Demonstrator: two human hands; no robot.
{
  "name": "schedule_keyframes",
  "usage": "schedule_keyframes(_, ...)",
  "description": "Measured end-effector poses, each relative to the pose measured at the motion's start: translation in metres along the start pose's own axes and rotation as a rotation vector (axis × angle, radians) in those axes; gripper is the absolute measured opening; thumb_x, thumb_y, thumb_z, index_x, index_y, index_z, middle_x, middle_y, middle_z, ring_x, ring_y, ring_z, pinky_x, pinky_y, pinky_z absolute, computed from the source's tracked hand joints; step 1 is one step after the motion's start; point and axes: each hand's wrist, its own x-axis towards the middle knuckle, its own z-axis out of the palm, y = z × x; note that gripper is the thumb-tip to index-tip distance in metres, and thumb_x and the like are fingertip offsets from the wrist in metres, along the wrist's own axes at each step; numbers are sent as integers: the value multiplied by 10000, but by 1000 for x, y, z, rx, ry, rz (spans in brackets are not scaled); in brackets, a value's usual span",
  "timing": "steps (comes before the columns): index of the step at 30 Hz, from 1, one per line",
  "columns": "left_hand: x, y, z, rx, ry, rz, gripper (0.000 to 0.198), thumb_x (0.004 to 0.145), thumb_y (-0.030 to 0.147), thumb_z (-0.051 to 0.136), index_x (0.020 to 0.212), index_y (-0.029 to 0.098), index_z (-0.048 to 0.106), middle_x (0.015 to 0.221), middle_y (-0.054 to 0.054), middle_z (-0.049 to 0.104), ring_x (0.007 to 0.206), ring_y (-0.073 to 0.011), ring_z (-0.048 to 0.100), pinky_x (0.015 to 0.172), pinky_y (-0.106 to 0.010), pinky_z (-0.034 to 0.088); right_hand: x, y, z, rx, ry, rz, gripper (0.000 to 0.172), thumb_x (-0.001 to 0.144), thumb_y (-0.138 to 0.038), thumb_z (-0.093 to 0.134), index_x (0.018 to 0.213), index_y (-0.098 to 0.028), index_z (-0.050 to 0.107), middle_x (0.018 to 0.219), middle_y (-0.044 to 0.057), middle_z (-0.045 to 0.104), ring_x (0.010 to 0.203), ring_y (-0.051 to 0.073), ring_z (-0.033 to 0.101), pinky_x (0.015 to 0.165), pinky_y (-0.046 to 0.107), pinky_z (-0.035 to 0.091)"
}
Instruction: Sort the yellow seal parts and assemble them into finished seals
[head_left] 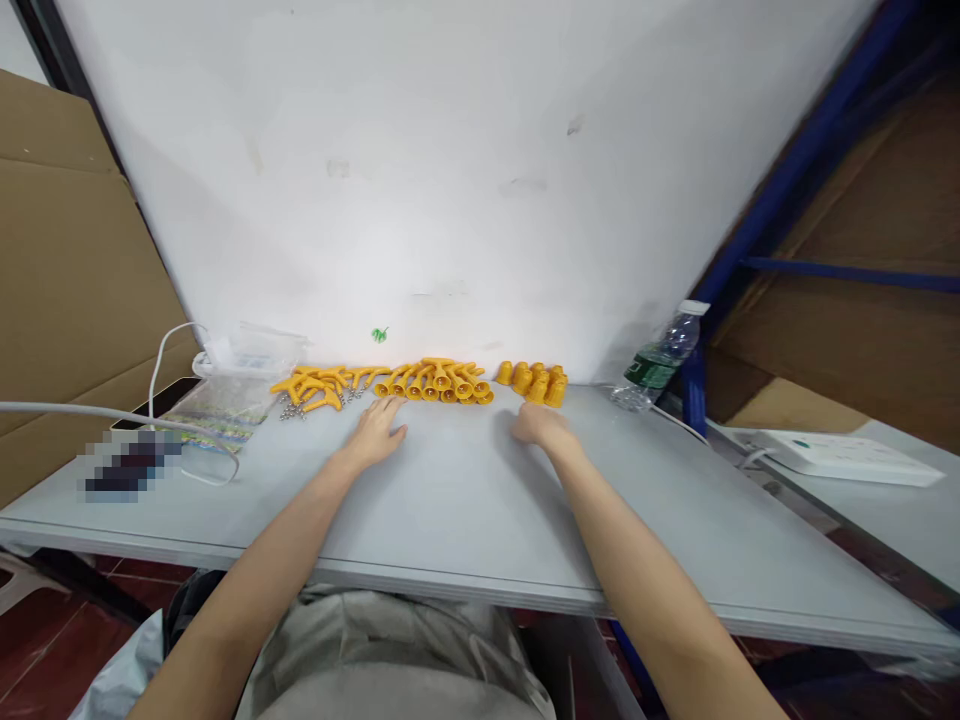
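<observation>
My left hand (377, 432) lies low over the table with its fingers stretched out and its thumb apart, its fingertips close to a row of yellow trumpet-shaped pieces (430, 392). My right hand (543, 424) is closed, fingers curled downward in front of a cluster of small yellow cups (535, 385); what is in its fingers, if anything, is hidden. At the left end of the row lie yellow T-shaped handle pieces (322, 398). Short metal chains (292, 407) are among them.
The grey table (457, 500) meets a white panel (450, 200) behind the pieces. A plastic bottle (667, 352) leans at the right, near a white power strip (847, 458). On the left are a plastic bag (225, 405), a white cable (154, 375) and a cardboard sheet (67, 270).
</observation>
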Motion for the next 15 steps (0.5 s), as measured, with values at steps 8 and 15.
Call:
schedule_keyframes(8,1,-3,2,-6,-3,7,420,831,213,578,1250,188,561,1273,-121,602,1211,-279,541,1046,-470,436,-47,-90,10,-141,-169,-411,423,859,-103,502,1278,-58,536,1194,218,666,1098,292,653,842,325,486)
schedule_keyframes(15,1,-3,2,2,10,-11,339,832,223,582,1168,185,609,1240,-113,626,1183,-269,557,1039,-452,443,-36,-108,25,-45,-82,-515,299,867,-180,511,1156,-118,552,1091,175,694,993,278,660,720,303,443)
